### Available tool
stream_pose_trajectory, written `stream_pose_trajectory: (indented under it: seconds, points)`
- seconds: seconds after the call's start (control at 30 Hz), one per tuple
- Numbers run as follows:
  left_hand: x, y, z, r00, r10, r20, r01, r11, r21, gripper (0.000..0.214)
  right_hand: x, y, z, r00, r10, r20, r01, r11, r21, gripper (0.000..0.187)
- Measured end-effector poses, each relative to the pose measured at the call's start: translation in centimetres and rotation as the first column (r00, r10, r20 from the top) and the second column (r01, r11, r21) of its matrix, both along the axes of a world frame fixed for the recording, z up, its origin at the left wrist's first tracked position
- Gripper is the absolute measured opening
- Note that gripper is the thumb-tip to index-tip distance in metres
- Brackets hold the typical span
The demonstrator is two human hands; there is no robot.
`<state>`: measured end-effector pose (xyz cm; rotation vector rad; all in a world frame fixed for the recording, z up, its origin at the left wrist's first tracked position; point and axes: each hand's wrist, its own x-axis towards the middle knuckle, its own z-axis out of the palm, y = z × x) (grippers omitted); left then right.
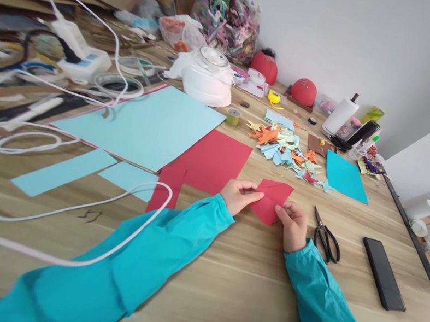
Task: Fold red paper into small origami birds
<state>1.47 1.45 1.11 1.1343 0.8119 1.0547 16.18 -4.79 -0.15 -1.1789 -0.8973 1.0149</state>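
Observation:
Between my two hands is a small square of red paper point(272, 198) with crease lines, held a little above the wooden table. My left hand point(238, 196) pinches its left edge between thumb and fingers. At the lower right edge, my right hand point(291, 224) grips the same paper, thumb on top. A larger red sheet point(215, 161) lies behind my left hand, with a red strip point(167, 189) beside it. Black-handled scissors point(325, 237) rest just right of my right hand. Beyond the paper spreads a pile of folded paper pieces point(283, 150) in orange, blue, green and red.
Large light blue sheets point(138, 122) and a blue strip point(64, 171) cover the left side. A white cable point(98, 257) loops over my left sleeve. On the right lie a phone point(384, 274) and a turquoise sheet point(346, 176). A tape roll point(233, 116) stands behind.

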Motion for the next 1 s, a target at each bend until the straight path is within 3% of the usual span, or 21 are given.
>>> stream_pose_trajectory:
  seconds: [0.23,0.43,0.7,1.0]
  points:
    - [-0.01,-0.15,-0.08,0.998,-0.034,-0.046,0.032,0.998,-0.052,0.017,0.07,-0.02,0.11,0.995,0.082,-0.059,-0.079,0.996,0.048,0.022]
    - [0.06,0.01,-0.29,0.99,-0.053,0.131,0.085,0.962,-0.258,0.027,0.49,0.11,-0.31,0.989,0.014,-0.147,-0.013,1.0,0.003,0.021]
    - [0.17,-0.3,0.1,0.995,-0.019,0.1,0.045,0.965,-0.259,0.026,0.46,0.19,-0.26,0.986,0.02,-0.163,-0.017,1.0,0.021,0.02]
    - [0.25,0.1,-0.76,0.987,-0.025,0.157,0.069,0.957,-0.281,0.026,0.63,0.33,-0.35,0.973,-0.015,-0.229,0.016,1.0,0.002,0.015]
